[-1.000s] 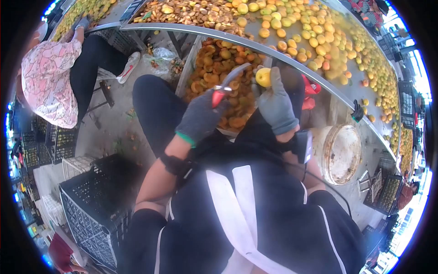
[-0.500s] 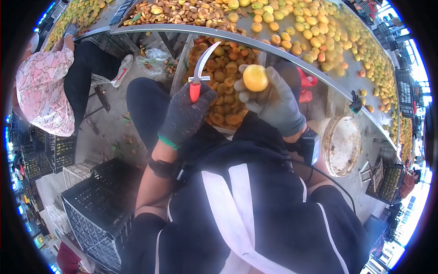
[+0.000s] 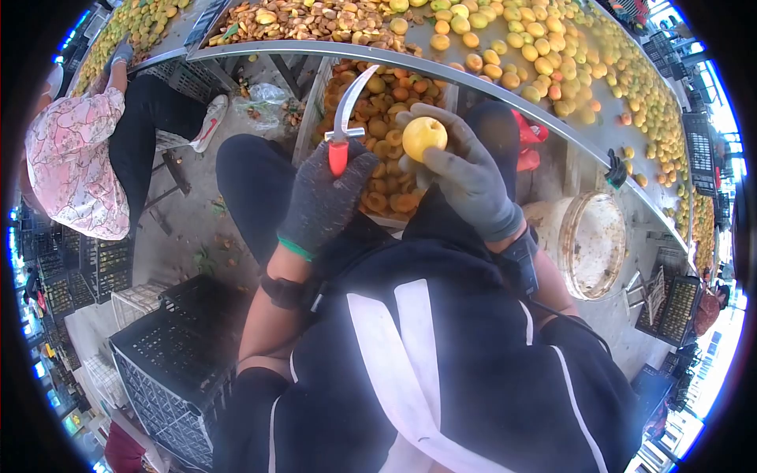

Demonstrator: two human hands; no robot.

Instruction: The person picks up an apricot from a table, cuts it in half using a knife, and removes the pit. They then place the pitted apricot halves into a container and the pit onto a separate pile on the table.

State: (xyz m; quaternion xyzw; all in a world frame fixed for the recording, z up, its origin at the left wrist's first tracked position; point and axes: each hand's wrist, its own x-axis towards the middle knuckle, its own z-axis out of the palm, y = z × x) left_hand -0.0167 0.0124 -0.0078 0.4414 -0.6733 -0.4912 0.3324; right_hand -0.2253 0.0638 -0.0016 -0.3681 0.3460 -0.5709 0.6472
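My left hand (image 3: 327,189), in a dark grey glove with a green cuff, is closed round the red handle of a curved knife (image 3: 344,110). Its hooked blade points up, and a metal crosspiece sits at the base. In a lighter grey glove, my right hand (image 3: 471,177) grips a whole yellow apricot (image 3: 424,139) between thumb and fingers. Blade and fruit are apart. Below and beyond both hands, between my knees, a crate holds many halved apricots (image 3: 384,162).
A metal-edged table (image 3: 441,71) ahead carries whole apricots (image 3: 544,59) and a heap of pieces (image 3: 307,24). A stained white bucket (image 3: 569,240) stands at my right, a black crate (image 3: 169,339) at my left. Another person (image 3: 75,162) sits to the left.
My right hand has turned and moved slightly left, bringing the apricot nearer the knife, its thumb now across the front of the fruit. My left hand has barely moved.
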